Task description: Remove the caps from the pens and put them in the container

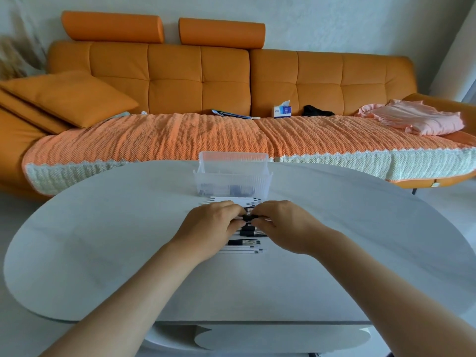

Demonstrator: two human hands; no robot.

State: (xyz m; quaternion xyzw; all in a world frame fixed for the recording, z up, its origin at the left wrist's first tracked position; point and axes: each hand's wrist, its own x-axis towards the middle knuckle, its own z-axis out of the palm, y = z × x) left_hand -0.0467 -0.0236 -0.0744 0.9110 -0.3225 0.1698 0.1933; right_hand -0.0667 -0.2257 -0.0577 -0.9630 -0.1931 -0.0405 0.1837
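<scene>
Status: task in progress. The left hand (213, 225) and the right hand (286, 224) both pinch one white pen with a black cap (248, 217), held level just above the row of white pens (242, 249) on the white oval table (103, 240). Its cap is not yet off.

The clear ribbed plastic container (233, 176) stands just behind the row and holds several dark caps (233, 189), so the work appears partly done. At least two pens near the hands keep thick black caps.

Count:
- Container: one.
- Hands: two.
- Pen in hand: one.
- Pens in the row and caps in the container: no exact count, because the hands cover part of the row.
</scene>
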